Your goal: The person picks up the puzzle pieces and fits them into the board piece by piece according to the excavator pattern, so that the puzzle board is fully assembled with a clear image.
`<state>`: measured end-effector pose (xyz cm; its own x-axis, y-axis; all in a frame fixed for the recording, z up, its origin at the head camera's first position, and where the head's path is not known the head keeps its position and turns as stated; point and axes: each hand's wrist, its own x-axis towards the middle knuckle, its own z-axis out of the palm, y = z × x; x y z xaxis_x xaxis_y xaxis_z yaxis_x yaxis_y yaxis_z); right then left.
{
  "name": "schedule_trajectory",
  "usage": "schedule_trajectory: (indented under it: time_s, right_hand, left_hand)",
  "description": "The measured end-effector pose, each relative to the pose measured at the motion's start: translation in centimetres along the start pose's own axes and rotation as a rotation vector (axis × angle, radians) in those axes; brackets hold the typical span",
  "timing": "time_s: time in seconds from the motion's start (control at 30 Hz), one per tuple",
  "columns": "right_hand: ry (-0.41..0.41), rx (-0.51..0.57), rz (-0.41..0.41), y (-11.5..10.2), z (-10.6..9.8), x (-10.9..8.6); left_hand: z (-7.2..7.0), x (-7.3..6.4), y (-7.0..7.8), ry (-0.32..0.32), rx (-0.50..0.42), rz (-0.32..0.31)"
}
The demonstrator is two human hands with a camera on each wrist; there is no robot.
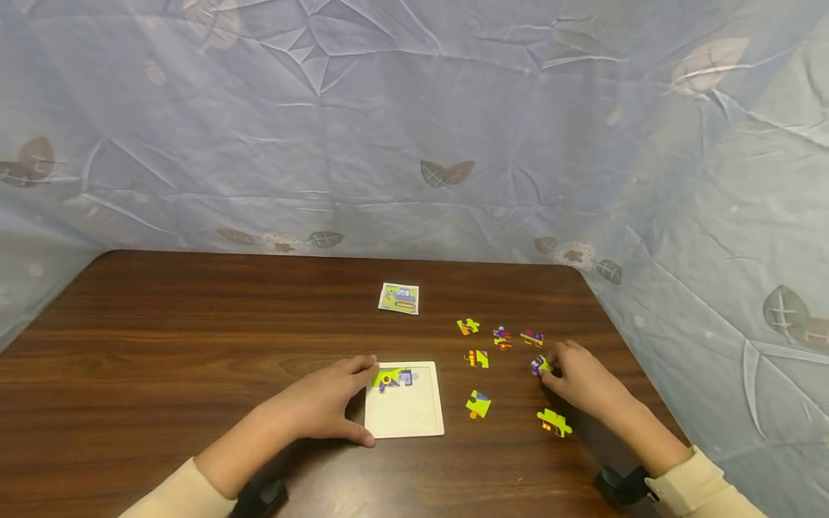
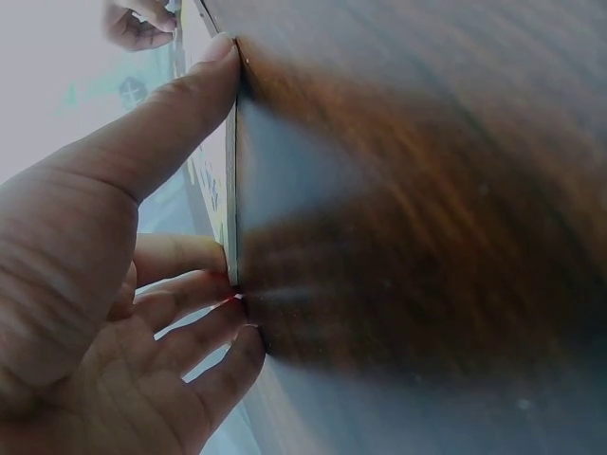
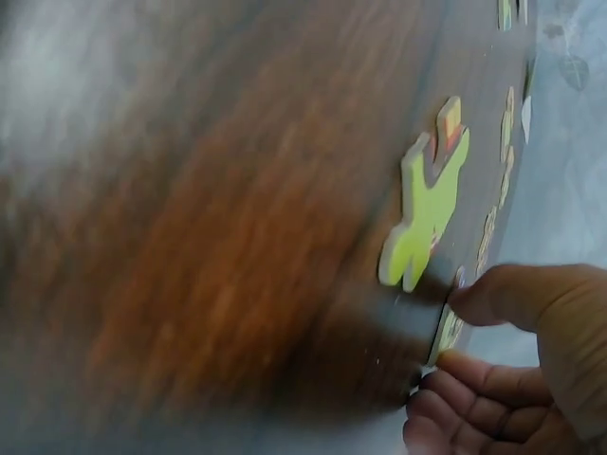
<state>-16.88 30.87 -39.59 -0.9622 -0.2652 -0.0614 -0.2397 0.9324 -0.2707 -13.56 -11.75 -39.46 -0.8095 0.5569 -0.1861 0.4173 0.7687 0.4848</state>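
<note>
A square cream puzzle tray [image 1: 408, 414] lies on the table, with joined green and purple puzzle pieces [image 1: 396, 378] in its upper left. My left hand [image 1: 330, 403] holds the tray by its left side, thumb at the near corner and fingers at the far one. Off to the right, my right hand [image 1: 583, 381] pinches a green and purple puzzle piece [image 1: 540, 365] between thumb and fingers, low at the tabletop. In the right wrist view, the thumb and fingertips sit at that piece's edges. A lime-green piece [image 3: 432, 204] lies close by.
Several loose pieces lie between the tray and my right hand, among them a green one with a blue patch [image 1: 478, 404] and a striped one [image 1: 532, 337]. A small picture card [image 1: 399, 298] lies beyond the tray. Patterned cloth [image 1: 388, 129] hangs behind the brown table [image 1: 194, 324].
</note>
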Motion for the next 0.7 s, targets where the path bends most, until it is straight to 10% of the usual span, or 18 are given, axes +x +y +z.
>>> schedule_trajectory:
  time_s: [0.7]
  right_hand:
    - [0.044, 0.106, -0.282, -4.0, 0.0, 1.0]
  left_hand:
    - [-0.1, 0.1, 0.0, -0.009, 0.023, 0.007]
